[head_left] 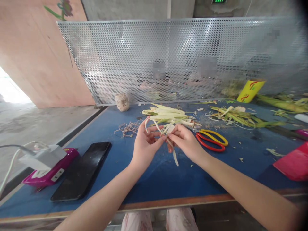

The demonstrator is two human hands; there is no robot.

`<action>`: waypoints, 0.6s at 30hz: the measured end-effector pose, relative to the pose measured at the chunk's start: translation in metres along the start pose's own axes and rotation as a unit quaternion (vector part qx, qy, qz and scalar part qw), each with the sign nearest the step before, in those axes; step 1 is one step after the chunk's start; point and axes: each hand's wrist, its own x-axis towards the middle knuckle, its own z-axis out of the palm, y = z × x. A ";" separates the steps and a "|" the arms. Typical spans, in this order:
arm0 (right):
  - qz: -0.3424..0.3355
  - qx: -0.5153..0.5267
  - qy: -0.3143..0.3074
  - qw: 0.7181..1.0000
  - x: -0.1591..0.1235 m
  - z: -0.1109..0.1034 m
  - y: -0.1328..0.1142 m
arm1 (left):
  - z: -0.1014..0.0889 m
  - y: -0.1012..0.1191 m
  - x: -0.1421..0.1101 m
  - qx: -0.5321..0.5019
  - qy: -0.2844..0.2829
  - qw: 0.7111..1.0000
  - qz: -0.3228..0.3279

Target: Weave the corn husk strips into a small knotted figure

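Note:
Both hands meet above the middle of the blue table (154, 183). My left hand (146, 141) is closed, its thumb and fingers pinching pale plant strips (170, 129) that look like corn husk. From the other side my right hand (185, 139) pinches the same strips, its fingertips almost touching the left thumb. One strip end loops up over my left fingers, and another dangles below toward the tabletop. Just beyond the hands lies a pile of pale green husk strips (166, 113). Scissors (211, 139) with red and yellow handles rest right of my right hand.
Tangled twine (128, 129) lies left of my hands, with a whitish roll (122, 102) behind it. A black phone (83, 171) and a purple power strip (51, 170) with a white plug occupy the left. Rightward are green husk scraps (233, 115), a yellow tube (250, 91) and a pink object (292, 162). A perforated metal screen (134, 57) closes the back.

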 end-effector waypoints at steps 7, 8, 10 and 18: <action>-0.009 -0.064 -0.002 0.998 -0.002 0.001 0.008 | -0.004 0.000 0.003 -0.005 0.021 1.000 -0.017; -0.016 -0.084 -0.005 0.996 -0.003 0.000 0.008 | -0.004 0.000 0.004 -0.003 0.022 0.999 -0.022; -0.025 -0.122 -0.014 0.992 -0.005 0.000 0.009 | -0.005 0.000 0.004 0.003 0.019 0.999 -0.033; -0.039 -0.253 -0.068 0.964 -0.009 -0.002 0.002 | -0.005 0.000 0.003 0.017 0.005 0.999 -0.044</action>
